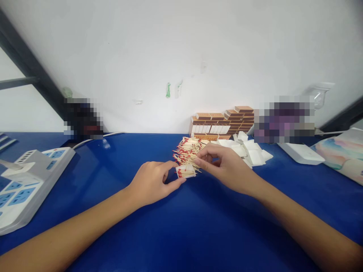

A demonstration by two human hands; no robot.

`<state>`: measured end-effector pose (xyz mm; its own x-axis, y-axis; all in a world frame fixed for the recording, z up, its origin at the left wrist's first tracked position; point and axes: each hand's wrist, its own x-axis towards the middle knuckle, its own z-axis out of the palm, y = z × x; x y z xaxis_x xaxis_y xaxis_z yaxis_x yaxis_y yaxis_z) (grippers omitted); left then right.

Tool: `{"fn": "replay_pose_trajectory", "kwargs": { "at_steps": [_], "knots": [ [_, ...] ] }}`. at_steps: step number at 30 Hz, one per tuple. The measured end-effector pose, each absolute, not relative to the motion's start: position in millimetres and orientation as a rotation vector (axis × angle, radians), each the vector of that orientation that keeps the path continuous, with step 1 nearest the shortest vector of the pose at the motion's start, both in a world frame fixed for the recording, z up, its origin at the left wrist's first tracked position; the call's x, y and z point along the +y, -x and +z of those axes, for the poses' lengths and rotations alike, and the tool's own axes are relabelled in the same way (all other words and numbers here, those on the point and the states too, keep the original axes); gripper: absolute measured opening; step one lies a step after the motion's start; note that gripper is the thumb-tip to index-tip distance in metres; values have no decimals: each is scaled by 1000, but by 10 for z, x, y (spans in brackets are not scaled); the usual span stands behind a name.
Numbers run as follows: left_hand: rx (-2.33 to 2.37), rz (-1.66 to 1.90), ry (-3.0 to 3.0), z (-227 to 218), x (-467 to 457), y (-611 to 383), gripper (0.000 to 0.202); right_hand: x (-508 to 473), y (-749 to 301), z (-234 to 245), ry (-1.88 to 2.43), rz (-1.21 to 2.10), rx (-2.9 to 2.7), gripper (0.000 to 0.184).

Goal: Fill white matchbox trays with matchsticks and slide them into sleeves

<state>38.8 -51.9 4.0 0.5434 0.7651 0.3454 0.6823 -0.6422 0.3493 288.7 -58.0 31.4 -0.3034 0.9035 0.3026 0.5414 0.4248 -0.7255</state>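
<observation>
My left hand (151, 183) pinches a small white matchbox tray (186, 171) filled with red-tipped matches, thumb and forefinger on its left side, resting on the blue table (181, 226). My right hand (224, 164) has its fingers curled, fingertips on the tray's right end and on matches there. Just behind the tray lies a loose pile of red-tipped matches (187, 149).
Empty white trays (249, 151) lie heaped to the right of the pile. Stacked brown matchboxes (224, 121) stand against the white wall. A white power strip (25, 181) sits at the left. A white flat box (302, 153) and a colourful pack (343, 153) are at the right.
</observation>
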Motion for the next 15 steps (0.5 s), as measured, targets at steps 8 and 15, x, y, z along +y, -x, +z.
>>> {"fn": "replay_pose_trajectory", "kwargs": {
  "at_steps": [8, 15],
  "knots": [
    [1264, 745, -2555, 37, -522, -394, 35, -609, -2881, 228, 1184, 384, -2257, 14],
    [1228, 731, -2585, 23, -517, -381, 34, -591, -2932, 259, 1177, 265, -2420, 10]
  ]
}}
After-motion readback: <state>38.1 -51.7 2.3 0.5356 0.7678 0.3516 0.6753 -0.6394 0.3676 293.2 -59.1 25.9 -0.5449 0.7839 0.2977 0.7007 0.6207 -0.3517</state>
